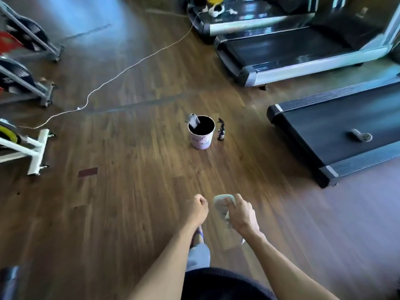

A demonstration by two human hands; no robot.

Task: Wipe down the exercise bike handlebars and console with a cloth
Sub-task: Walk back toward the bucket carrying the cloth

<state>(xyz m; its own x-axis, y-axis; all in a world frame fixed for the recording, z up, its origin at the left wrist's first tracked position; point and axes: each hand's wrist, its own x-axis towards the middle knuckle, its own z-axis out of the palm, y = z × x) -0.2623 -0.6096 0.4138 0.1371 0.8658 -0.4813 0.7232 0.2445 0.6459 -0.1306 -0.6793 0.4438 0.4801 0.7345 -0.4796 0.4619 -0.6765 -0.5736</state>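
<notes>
Head view: right hand [241, 215] grips cloth [220, 205]; left hand [198, 207] fisted, seemingly empty.

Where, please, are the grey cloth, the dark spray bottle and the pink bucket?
Grey cloth [221, 205], head view: bunched top, gripped by the right hand [242, 215].
Dark spray bottle [221, 133], head view: its body.
Pink ribbed bucket [201, 142], head view: outer wall.

Your right hand [242, 215] grips pale grey-beige cloth [221, 205]. Floor [129, 191] is brown wood-grain planks, one dark red patch [87, 172] on it. Bin [201, 132]: pale pink with ribbed stripes (black inside), grey rag [193, 120] on rim. Black spray bottle [221, 132] beside it. Treadmills [303, 55] black with silver-grey frames. White cord [129, 68]. Bike frame [35, 148] white, yellow wheel trim.
</notes>
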